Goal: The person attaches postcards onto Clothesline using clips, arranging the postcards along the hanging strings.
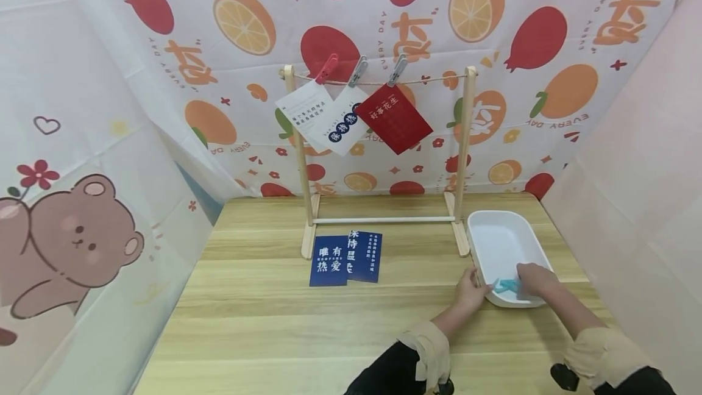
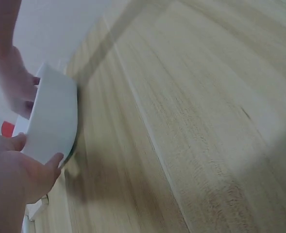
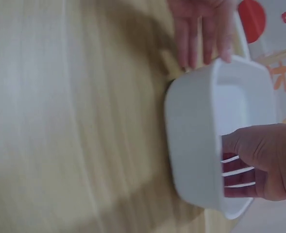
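Fingers (image 3: 201,34) touch smooth white tray (image 1: 496,242), seemingly plastic.

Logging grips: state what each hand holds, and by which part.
The left hand steadies the white tray at its near left rim. The right hand reaches inside onto the blue clothespin; its grip is hidden.

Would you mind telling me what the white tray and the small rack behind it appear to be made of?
The white tray looks like smooth moulded plastic: rounded corners, even glossy walls, though glazed ceramic is possible. The rack looks like pale unfinished wood, with a twine line strung across its top.
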The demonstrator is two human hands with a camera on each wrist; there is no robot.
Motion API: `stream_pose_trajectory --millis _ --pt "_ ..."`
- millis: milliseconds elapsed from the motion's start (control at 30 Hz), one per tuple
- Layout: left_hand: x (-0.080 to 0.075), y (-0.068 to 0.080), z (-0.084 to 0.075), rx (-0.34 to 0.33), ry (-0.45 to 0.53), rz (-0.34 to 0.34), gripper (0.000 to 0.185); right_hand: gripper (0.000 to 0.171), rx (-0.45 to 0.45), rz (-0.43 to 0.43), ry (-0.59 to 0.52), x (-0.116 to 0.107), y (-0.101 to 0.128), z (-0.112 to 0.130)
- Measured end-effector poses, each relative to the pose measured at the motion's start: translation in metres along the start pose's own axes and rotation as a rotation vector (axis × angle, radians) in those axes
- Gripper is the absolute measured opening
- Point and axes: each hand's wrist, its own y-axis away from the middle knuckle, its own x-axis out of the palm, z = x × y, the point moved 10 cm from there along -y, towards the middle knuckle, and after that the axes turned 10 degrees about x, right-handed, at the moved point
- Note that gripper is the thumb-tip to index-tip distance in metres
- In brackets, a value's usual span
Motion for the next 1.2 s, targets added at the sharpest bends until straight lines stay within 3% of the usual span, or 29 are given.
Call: stream_pose_trajectory --millis 133,433,567,700,867,1000,1200 --pt "0.002 -0.001 -0.001 0.016 -0.009 0.019 0.043 0.019 -0.004 -0.055 -0.068 -0.015 -0.004 0.008" --pt "0.006 0.0 -0.004 -0.018 0.092 0.002 0.045 0.025 -0.074 -0.217 -0.251 -0.037 -0.011 0.041" --pt "0.006 -0.001 -0.003 -0.021 0.097 -0.011 0.046 0.03 -0.042 -0.292 -0.37 -0.04 -0.014 0.045" --pt "0.006 -0.001 -0.002 -0.017 0.097 -0.023 0.046 0.032 0.016 -0.3 -0.501 -0.036 -0.017 0.042" --pt "0.007 -0.002 0.0 -0.03 0.119 -0.025 0.046 0.039 0.08 -0.284 -0.574 -0.028 -0.018 0.034" --pt "0.006 -0.002 0.001 -0.022 0.118 -0.033 0.045 0.041 0.079 -0.283 -0.645 -0.025 -0.016 0.03" --pt "0.006 -0.003 0.001 -0.024 0.13 -0.042 0.045 0.046 0.09 -0.199 -0.841 -0.015 -0.019 0.026"
